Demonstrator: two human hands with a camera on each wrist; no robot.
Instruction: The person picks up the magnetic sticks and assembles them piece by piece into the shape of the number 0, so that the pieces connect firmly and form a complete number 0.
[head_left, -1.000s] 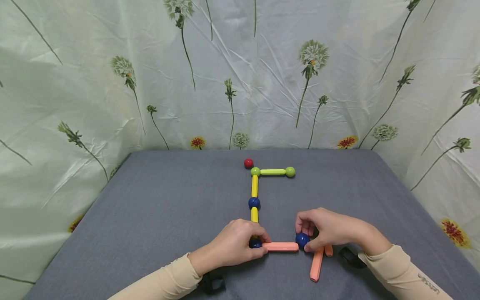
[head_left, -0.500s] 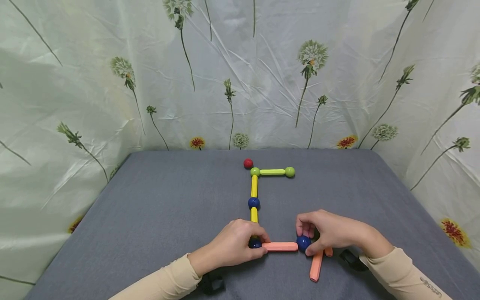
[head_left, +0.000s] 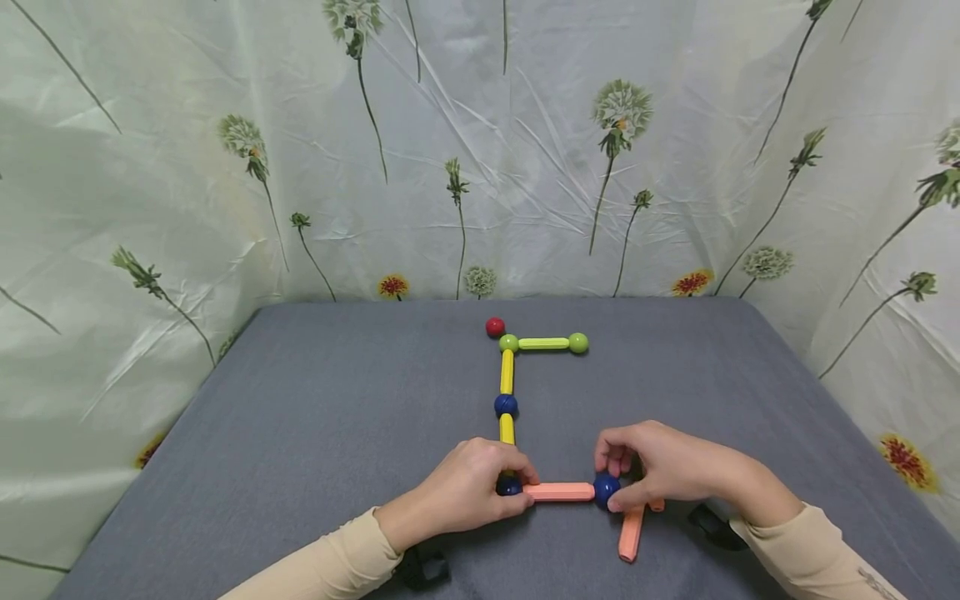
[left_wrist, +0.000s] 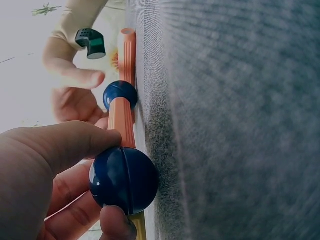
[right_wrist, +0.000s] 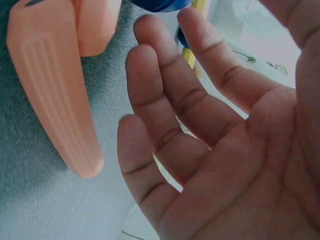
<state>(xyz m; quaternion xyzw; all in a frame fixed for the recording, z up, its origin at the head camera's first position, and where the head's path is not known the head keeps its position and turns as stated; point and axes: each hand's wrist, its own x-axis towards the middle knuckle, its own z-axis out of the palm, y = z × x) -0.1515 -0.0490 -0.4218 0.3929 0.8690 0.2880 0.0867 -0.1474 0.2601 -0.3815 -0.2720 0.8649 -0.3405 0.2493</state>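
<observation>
My left hand (head_left: pixel 474 485) pinches a blue ball (left_wrist: pixel 124 180) at the near left corner of a ball-and-rod toy frame. Its thumb lies where a salmon-pink rod (head_left: pixel 562 492) meets that ball. The rod runs right to a second blue ball (head_left: pixel 607 492), its end against it. Around this second ball is my right hand (head_left: pixel 663 458), thumb on the near side and fingertips on the far side. Two loose pink rods lie under and beside the right hand, one pointing toward me (head_left: pixel 632 533) and the other (right_wrist: pixel 97 25) mostly covered in the head view.
From the left corner, yellow rods (head_left: pixel 507 372) with a blue ball (head_left: pixel 506 406) between them lead away to a green ball (head_left: pixel 509 343). A green rod (head_left: pixel 544 343) joins another green ball (head_left: pixel 578 342). One red ball (head_left: pixel 495 327) sits just behind. Grey cloth (head_left: pixel 360 392) covers the table.
The right hand's blue ball has shifted slightly and now sits against the pink rod's end. My left hand stays in place, and the loose rods have hardly moved.
</observation>
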